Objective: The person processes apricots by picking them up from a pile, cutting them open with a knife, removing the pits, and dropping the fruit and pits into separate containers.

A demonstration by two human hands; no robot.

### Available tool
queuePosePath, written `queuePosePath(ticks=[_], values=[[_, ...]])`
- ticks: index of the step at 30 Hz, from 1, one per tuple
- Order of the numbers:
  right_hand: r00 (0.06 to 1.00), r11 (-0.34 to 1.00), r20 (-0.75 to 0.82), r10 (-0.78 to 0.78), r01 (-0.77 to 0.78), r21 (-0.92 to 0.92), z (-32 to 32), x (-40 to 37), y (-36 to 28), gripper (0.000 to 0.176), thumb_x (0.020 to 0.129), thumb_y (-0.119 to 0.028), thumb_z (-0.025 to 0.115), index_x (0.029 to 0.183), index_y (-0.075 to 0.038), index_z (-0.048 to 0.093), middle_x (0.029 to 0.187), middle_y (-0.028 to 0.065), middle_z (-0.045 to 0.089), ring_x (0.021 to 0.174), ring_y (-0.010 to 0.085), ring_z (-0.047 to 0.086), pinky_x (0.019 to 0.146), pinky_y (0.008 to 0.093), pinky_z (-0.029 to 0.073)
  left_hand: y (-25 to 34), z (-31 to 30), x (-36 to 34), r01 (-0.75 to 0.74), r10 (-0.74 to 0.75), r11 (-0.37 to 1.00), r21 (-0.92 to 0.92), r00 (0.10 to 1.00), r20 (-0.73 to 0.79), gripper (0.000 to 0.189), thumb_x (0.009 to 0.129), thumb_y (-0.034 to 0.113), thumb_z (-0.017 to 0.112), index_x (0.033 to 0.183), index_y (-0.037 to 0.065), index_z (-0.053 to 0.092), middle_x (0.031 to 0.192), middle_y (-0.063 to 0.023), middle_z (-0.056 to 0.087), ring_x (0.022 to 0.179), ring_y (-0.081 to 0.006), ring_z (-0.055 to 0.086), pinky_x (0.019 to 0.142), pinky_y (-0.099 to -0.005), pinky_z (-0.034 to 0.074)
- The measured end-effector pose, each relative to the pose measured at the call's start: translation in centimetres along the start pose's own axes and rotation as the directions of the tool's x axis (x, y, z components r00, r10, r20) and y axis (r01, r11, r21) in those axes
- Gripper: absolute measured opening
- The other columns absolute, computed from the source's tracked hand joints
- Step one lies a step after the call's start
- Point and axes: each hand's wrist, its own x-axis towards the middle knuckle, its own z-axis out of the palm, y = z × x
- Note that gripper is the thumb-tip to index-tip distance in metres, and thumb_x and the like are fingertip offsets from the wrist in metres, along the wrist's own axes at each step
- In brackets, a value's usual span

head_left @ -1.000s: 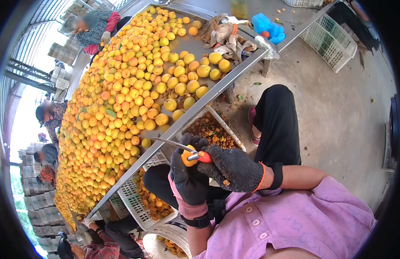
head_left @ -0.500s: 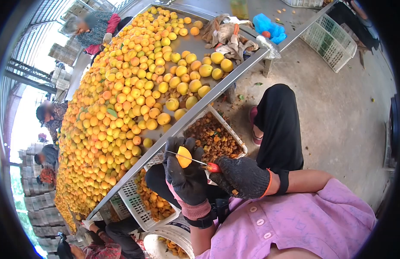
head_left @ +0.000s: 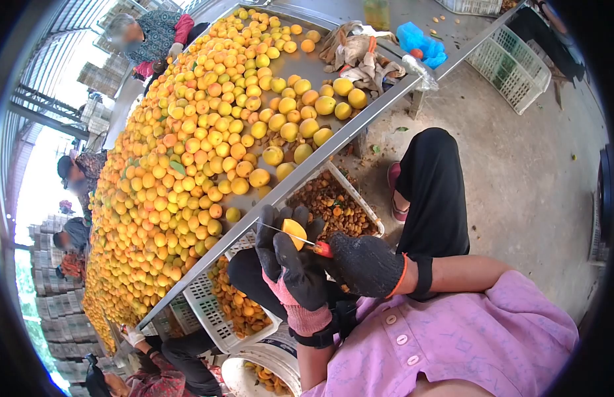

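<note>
My left hand (head_left: 290, 264), in a dark glove with a pink cuff, has its fingers curled round a cut apricot (head_left: 294, 233) with a smooth yellow-orange face. Wrapped in a black glove with an orange edge, my right hand (head_left: 366, 264) grips a knife (head_left: 321, 249) by its red handle. The thin blade runs across the apricot towards the left fingertips. Beneath my hands is a crate of brown pits (head_left: 333, 205). A white crate (head_left: 204, 298) beside my leg contains apricot halves (head_left: 244, 314).
A metal-edged table (head_left: 370, 119) carries a large heap of apricots (head_left: 181, 159). Gloves and cloths (head_left: 360, 56) and a blue plastic bag (head_left: 419, 43) lie at its near corner. A white bucket (head_left: 237, 377) stands below. Several people sit along the table; crates (head_left: 509, 66) stand at right.
The view has shifted slightly. The left fingers have opened out a little around the apricot, and the right hand has turned with the knife, its blade still at the fruit.
</note>
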Motion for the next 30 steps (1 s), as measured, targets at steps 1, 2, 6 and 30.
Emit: queuePosePath(ticks=[1,2,6,30], values=[[1.0,1.0,-0.003,-0.002,0.002,0.0,-0.2,0.4,0.1,0.028,0.078,-0.022,0.059,0.101,-0.006,0.057,0.08,0.0133,0.055,0.063,0.028,0.061,0.049,0.0361,0.047,0.2,-0.5,0.4,-0.003,0.003,1.0,0.0,1.0,0.001,0.04,0.095,0.022,0.04,0.12,-0.007,0.048,0.106,-0.015,0.058,0.091,-0.0189,0.059,0.08,-0.0299,0.05],[1.0,0.999,-0.019,-0.019,0.019,0.038,-0.3,0.8,0.2,0.028,0.077,-0.02,0.059,0.1,-0.004,0.056,0.08,0.0147,0.055,0.064,0.0291,0.06,0.051,0.0367,0.047,0.5,-1.6,1.0,0.032,-0.043,0.996,0.085,0.989,0.139,0.04,0.094,0.023,0.043,0.124,-0.004,0.045,0.109,-0.0148,0.057,0.096,-0.0219,0.058,0.082,-0.0342,0.049],[0.99,0.986,0.138,-0.009,-0.014,0.165,-1.9,2.0,0.9,0.029,0.075,-0.018,0.058,0.096,0.002,0.054,0.077,0.0182,0.055,0.066,0.0321,0.06,0.056,0.039,0.047,1.3,-5.0,2.9,0.138,-0.198,0.971,0.195,0.92,0.339,0.043,0.092,0.025,0.048,0.127,-0.001,0.044,0.103,-0.0129,0.06,0.097,-0.0217,0.058,0.081,-0.034,0.049],[0.986,0.97,-0.166,0.001,0.04,0.242,2.1,2.9,1.4,0.032,0.087,-0.023,0.048,0.109,0.001,0.05,0.086,0.022,0.058,0.074,0.0386,0.059,0.065,0.0422,0.047,-2.2,-2.1,4.2,0.278,-0.235,0.942,-0.188,0.947,0.22,0.051,0.093,0.038,0.045,0.123,-0.004,0.044,0.11,-0.0172,0.057,0.1,-0.025,0.057,0.088,-0.0345,0.045]])
